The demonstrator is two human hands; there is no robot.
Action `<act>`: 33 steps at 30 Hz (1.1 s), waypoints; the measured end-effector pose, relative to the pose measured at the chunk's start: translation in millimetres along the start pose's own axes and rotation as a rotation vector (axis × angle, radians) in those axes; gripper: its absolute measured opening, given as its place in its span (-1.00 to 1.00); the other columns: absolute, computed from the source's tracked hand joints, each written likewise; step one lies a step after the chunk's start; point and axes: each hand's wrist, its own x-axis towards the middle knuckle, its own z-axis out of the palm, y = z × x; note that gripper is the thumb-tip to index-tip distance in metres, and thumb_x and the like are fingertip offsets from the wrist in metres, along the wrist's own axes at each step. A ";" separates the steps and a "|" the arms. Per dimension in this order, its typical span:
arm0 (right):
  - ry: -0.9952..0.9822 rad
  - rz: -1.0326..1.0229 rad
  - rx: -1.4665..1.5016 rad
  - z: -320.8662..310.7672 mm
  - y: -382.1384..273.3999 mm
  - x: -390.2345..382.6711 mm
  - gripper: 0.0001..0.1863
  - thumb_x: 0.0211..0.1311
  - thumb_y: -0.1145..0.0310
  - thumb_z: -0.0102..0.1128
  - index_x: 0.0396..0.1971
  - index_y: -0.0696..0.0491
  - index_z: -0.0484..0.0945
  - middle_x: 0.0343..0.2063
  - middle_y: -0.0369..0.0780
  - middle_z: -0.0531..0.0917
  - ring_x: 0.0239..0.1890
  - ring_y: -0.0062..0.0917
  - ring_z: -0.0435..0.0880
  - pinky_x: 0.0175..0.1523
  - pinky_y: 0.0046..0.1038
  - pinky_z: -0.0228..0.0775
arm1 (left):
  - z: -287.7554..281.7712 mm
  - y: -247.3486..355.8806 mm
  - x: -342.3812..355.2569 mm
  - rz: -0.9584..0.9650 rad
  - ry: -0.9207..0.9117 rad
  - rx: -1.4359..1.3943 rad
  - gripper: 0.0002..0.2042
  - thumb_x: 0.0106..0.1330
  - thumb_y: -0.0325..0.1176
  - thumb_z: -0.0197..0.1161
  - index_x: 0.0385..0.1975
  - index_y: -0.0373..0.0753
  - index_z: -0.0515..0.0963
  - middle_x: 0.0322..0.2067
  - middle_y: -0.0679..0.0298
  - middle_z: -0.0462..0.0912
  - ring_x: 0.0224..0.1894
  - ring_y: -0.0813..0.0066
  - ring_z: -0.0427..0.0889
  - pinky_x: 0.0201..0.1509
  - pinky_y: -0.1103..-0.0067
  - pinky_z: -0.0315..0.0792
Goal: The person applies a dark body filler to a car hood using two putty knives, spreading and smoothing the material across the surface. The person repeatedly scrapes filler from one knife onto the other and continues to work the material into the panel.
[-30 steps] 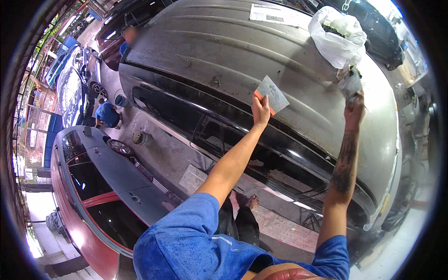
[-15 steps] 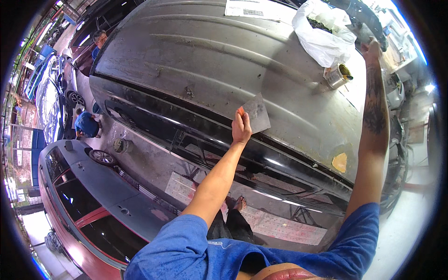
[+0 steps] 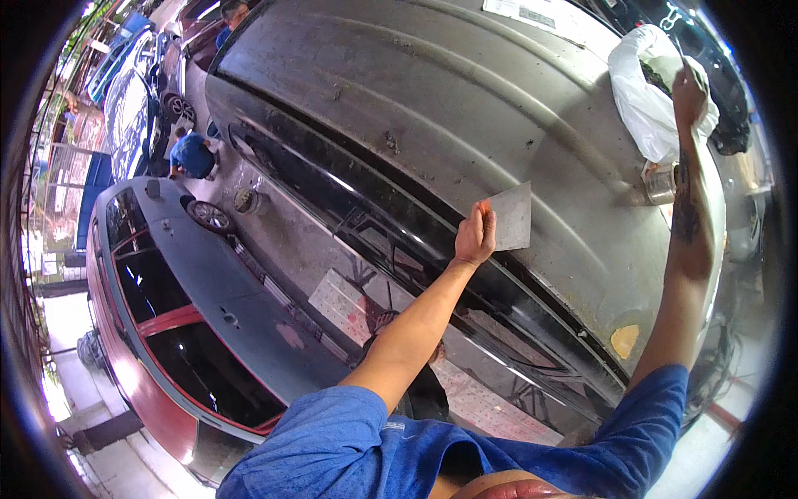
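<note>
Head view. Left hand (image 3: 475, 235): fingers curled tightly around the orange grip of a flat grey spreader (image 3: 513, 220). The spreader was above the ridged grey roof (image 3: 465, 108), near its long edge; contact could not be judged, and the hand covered part of the grip. Right hand (image 3: 690, 96): at the far side of a white plastic bag (image 3: 644, 116), fingers bent; a thin edge showed beyond them, too indistinct to name, so its hold could not be told. Metal can (image 3: 662, 185): beside the bag, partly hidden by the right forearm, contents unseen. Tan patch (image 3: 625, 341): on the roof, near that forearm. Printed sheet (image 3: 536, 13): cut off by the upper edge.
</note>
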 end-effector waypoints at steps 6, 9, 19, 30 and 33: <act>-0.317 -0.462 0.825 -77.1 -227.2 -87.2 -0.69 0.35 0.48 -0.01 0.05 0.11 0.53 -0.11 -0.02 0.65 -0.03 -0.22 0.63 0.04 -0.30 0.45 | 3.2 -3.2 1.1 0.037 0.021 0.033 -0.68 0.46 -0.16 -0.02 -0.15 -0.35 0.36 -0.52 -0.16 0.59 -0.43 -0.25 0.59 -0.41 0.06 0.45; -0.240 -0.705 0.874 -128.2 -305.8 -142.6 -0.72 0.27 0.58 -0.01 -0.04 0.09 0.51 -0.20 -0.04 0.65 -0.17 -0.22 0.67 -0.14 -0.22 0.52 | 4.8 -4.8 -0.6 0.070 0.016 0.056 -0.63 0.48 -0.13 -0.07 -0.10 -0.40 0.37 -0.51 -0.17 0.60 -0.41 -0.24 0.60 -0.37 0.04 0.46; -0.737 -0.340 0.675 -152.6 -397.8 -185.4 -0.66 0.14 0.47 0.07 -0.04 0.08 0.46 -0.47 0.12 0.63 -0.39 0.01 0.68 -0.28 -0.13 0.49 | -45.7 16.3 -32.9 0.118 -0.095 -0.493 -0.80 0.46 -0.30 0.00 -0.19 -0.33 0.37 -0.55 -0.06 0.47 -0.45 -0.17 0.53 -0.46 0.21 0.29; -0.416 0.443 0.852 -152.2 -377.1 -292.6 -0.60 0.17 0.47 0.12 0.04 0.17 0.47 -0.29 0.01 0.68 -0.24 -0.33 0.71 -0.13 -0.36 0.47 | -296.0 -115.0 -250.4 -0.677 0.377 -0.568 -0.74 0.48 -0.24 0.01 -0.05 -0.29 0.44 -0.39 0.39 0.43 -0.36 0.63 0.37 -0.31 0.59 0.27; -0.340 0.069 0.737 -166.4 -408.2 -305.3 -0.62 0.19 0.55 0.06 0.04 0.15 0.53 -0.21 -0.02 0.68 -0.19 -0.27 0.70 -0.09 -0.37 0.48 | -348.1 -129.8 -262.6 -0.560 0.446 -0.406 -0.78 0.49 -0.29 0.00 -0.05 -0.29 0.45 -0.43 0.48 0.36 -0.40 0.77 0.28 -0.37 0.69 0.20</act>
